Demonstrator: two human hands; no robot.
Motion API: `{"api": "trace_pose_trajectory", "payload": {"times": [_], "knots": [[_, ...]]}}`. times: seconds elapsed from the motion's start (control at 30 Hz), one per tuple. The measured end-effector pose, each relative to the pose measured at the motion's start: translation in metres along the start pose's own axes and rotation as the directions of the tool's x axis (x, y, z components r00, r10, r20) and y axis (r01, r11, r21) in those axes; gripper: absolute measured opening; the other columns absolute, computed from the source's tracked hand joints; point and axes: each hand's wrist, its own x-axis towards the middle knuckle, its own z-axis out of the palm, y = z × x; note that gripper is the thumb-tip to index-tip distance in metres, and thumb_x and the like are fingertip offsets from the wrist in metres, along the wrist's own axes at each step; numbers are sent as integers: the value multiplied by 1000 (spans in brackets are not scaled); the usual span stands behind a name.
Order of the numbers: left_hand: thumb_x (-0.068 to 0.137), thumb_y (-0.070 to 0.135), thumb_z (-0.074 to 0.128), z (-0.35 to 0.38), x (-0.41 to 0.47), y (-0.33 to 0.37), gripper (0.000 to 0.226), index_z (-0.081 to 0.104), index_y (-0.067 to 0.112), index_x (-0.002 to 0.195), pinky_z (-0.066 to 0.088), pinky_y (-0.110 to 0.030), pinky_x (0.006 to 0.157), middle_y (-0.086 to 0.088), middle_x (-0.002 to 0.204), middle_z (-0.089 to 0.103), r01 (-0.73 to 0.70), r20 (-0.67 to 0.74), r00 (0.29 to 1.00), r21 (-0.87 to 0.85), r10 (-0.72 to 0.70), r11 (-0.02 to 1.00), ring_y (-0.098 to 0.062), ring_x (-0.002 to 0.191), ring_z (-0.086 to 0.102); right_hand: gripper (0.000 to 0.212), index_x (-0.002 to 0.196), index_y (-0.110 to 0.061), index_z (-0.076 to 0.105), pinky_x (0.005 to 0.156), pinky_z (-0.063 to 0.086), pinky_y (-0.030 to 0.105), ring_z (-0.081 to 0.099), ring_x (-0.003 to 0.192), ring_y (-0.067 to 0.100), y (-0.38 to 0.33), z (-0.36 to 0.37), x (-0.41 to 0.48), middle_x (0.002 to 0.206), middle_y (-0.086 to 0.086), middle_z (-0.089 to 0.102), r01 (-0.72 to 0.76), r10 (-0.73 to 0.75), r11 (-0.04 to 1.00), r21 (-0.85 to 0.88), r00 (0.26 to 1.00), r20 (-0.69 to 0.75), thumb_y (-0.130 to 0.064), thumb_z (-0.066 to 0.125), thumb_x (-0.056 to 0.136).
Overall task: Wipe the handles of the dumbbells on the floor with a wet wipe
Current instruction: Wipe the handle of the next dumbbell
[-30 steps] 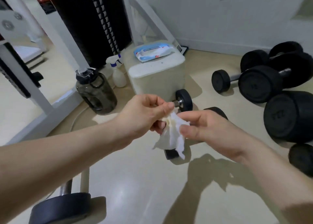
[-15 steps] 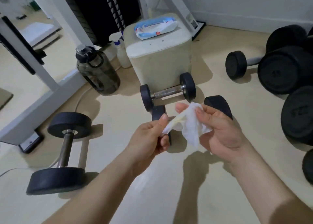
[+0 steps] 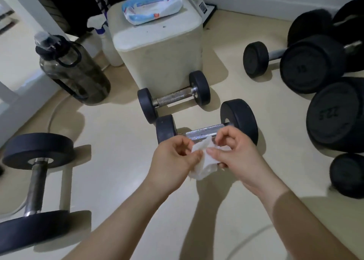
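1. Floor [image 3: 118,141] is pale and glossy. A big dumbbell [image 3: 37,181] lies far left, with a dark jug [image 3: 72,70] behind it.
2. White cube [image 3: 161,62] has a wipes pack [image 3: 151,7] on top.
3. Left hand [image 3: 173,161] and right hand [image 3: 236,153]: both have their grip pinched on the wet wipe [image 3: 204,163], which is up against the middle dumbbell's handle [image 3: 204,132]. Can't tell if it's touching.
4. Heavier dumbbells [image 3: 313,62] crowd the right.
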Motion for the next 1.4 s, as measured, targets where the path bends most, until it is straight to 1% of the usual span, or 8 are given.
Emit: {"api": "trace_pose_trajectory", "payload": {"times": [0.13, 0.27, 0.4, 0.67, 0.93, 1.13, 1.27, 1.4], "knots": [[82, 14, 73, -2, 10, -3, 12, 63, 10, 77, 47, -24, 47, -14, 68, 67, -34, -41, 998, 61, 37, 998, -17, 53, 57, 25, 93, -23, 70, 72, 56, 24, 69, 80, 13, 10, 15, -10, 93, 0, 72, 42, -46, 998, 55, 995, 90, 0, 68, 83], [81, 26, 75, -13, 29, 2, 12, 67, 19, 76, 58, -39, 61, -4, 75, 71, -84, -55, 994, 120, 91, 989, -26, 68, 66, 20, 81, -21, 76, 71, 50, 15, 65, 73, 4, 23, 16, 11, 77, -10, 70, 188, -232, 951, -244, 958, -168, -1, 72, 79], [88, 52, 50, -42, 69, -12, 46, 56, 20, 121, 38, -37, 104, -1, 131, 53, -358, 150, 905, 773, 399, 523, -25, 125, 45, 11, 89, -7, 75, 77, 38, 4, 57, 77, 10, 31, 12, 45, 89, -2, 62, 265, -461, 739, -619, 869, -179, -6, 65, 85], [73, 50, 70, -46, 47, -34, 107, 5, 17, 152, 3, -21, 112, 0, 160, -2, -429, 341, 899, 807, 273, 406, -15, 145, -7, 16, 91, -14, 69, 80, 40, 41, 51, 96, 30, 47, 36, 64, 104, 5, 60, 158, -408, 167, -973, 910, 78, -12, 69, 75], [69, 34, 79, -38, 22, -54, 104, 18, 15, 151, 14, -26, 112, -5, 160, 11, -412, 298, 901, 819, 316, 400, -20, 148, 5, 10, 65, -5, 55, 50, 43, 37, 52, 63, 34, 50, 60, 52, 73, 9, 49, 392, -383, 430, -813, 895, 229, -1, 51, 73], [73, 33, 76, -41, 18, -53, 98, 18, 23, 151, 19, -21, 107, 8, 160, 6, -430, 287, 896, 753, 339, 497, -8, 147, -1, 10, 90, -8, 74, 67, 50, 34, 59, 70, 29, 55, 26, 53, 91, 10, 60, 220, -433, 499, -838, 901, -20, -10, 71, 81], [73, 26, 76, -37, 14, -58, 94, 23, 20, 150, 7, -16, 111, 8, 159, 10, -411, 250, 902, 746, 351, 524, -7, 146, 1, 18, 64, -7, 65, 49, 33, 23, 53, 57, 29, 54, 58, 46, 70, 8, 54, 294, -486, 408, -864, 871, 67, 10, 70, 59], [71, 25, 79, -33, 6, -61, 95, 25, 21, 150, 10, -21, 113, 11, 156, 9, -391, 220, 907, 757, 360, 524, -7, 145, 5, 20, 60, -6, 61, 47, 42, 29, 55, 60, 30, 55, 52, 48, 67, 9, 53, 432, -500, 271, -860, 827, 258, 9, 72, 51]]}}
